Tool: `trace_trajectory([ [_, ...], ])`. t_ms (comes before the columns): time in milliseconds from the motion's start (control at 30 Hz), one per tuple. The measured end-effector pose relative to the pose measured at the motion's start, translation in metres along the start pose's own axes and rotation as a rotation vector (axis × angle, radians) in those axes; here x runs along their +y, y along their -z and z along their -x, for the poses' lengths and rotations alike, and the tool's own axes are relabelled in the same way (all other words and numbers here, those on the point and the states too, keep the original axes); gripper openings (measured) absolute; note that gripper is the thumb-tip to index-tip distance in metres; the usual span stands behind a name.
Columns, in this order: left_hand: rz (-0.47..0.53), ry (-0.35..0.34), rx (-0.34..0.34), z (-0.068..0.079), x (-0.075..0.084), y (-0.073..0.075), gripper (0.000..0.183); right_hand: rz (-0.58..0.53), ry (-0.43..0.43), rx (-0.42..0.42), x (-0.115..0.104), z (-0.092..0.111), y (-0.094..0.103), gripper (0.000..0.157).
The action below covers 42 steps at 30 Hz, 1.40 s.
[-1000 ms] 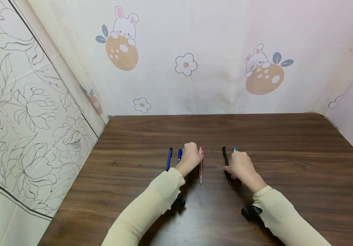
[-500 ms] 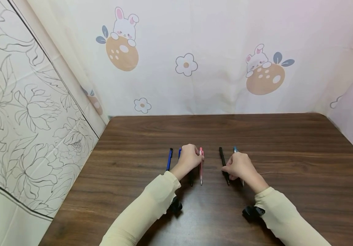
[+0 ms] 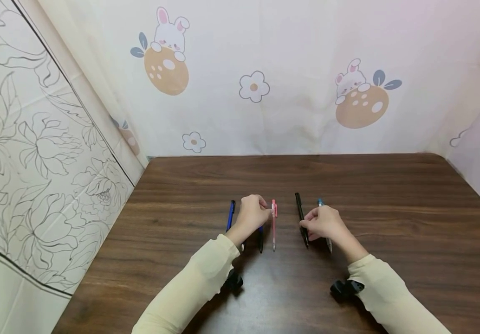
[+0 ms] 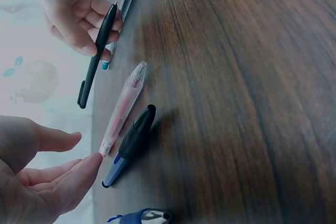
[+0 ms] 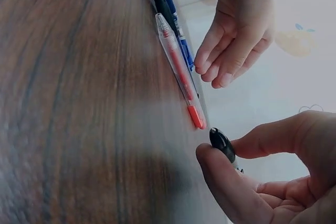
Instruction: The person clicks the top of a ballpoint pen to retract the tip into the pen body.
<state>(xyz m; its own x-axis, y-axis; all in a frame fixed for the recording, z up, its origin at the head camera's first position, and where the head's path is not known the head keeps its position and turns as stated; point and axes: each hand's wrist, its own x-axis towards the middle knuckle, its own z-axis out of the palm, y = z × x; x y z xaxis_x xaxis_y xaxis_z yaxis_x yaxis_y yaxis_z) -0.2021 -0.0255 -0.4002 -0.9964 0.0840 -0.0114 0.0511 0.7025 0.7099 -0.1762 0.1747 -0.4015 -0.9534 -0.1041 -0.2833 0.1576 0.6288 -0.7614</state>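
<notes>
My right hand (image 3: 324,223) pinches a black pen (image 3: 299,207) between thumb and fingers. In the left wrist view this black pen (image 4: 97,56) is raised, tilted, with its clip end down. My left hand (image 3: 250,216) holds nothing; its thumb and fingers are parted in the left wrist view, a fingertip right at the end of a pink pen (image 4: 122,109). That clear-barrelled pink pen (image 3: 274,234) lies on the table just right of the left hand. A blue pen with a black grip (image 3: 261,240) lies partly under the left hand.
Left of these lie a blue pen with a black clip (image 3: 230,215) and a pen mostly hidden by the left hand, its tip (image 3: 243,247) showing. A clear pen with a blue end (image 3: 320,202) lies beneath the right hand. The brown wooden table (image 3: 181,181) meets a patterned curtain (image 3: 298,120).
The right hand has shifted the black pen to the left and raised it. My left hand has drawn slightly left, away from the pink pen, which stays in place.
</notes>
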Motion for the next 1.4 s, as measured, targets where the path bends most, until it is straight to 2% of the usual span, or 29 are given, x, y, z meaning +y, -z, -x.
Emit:
trace_trajectory([
  [267,-0.033,-0.010,0.018,-0.0003,-0.0017,0.0014,0.014,-0.064,0.008,-0.057,0.0037,-0.0012,0.0009,0.027],
  [500,-0.033,-0.019,0.024,-0.0007,-0.0015,0.0037,0.015,-0.116,0.008,-0.087,0.0038,-0.0031,-0.0008,0.028],
  [667,-0.018,0.000,0.021,-0.0014,-0.0017,0.0051,0.016,-0.150,0.026,-0.117,0.0056,-0.0043,-0.0020,0.026],
  [833,-0.003,0.020,0.031,-0.0011,-0.0052,0.0046,0.018,-0.203,0.058,-0.187,0.0078,-0.0036,-0.0038,0.028],
  [1133,0.078,-0.010,0.068,-0.0040,-0.0079,0.0061,0.017,-0.287,0.092,-0.296,0.0050,-0.0049,-0.0037,0.029],
  [1400,0.181,0.015,0.067,-0.0052,-0.0101,0.0056,0.016,-0.371,0.092,-0.381,0.0031,-0.0043,-0.0057,0.032],
])
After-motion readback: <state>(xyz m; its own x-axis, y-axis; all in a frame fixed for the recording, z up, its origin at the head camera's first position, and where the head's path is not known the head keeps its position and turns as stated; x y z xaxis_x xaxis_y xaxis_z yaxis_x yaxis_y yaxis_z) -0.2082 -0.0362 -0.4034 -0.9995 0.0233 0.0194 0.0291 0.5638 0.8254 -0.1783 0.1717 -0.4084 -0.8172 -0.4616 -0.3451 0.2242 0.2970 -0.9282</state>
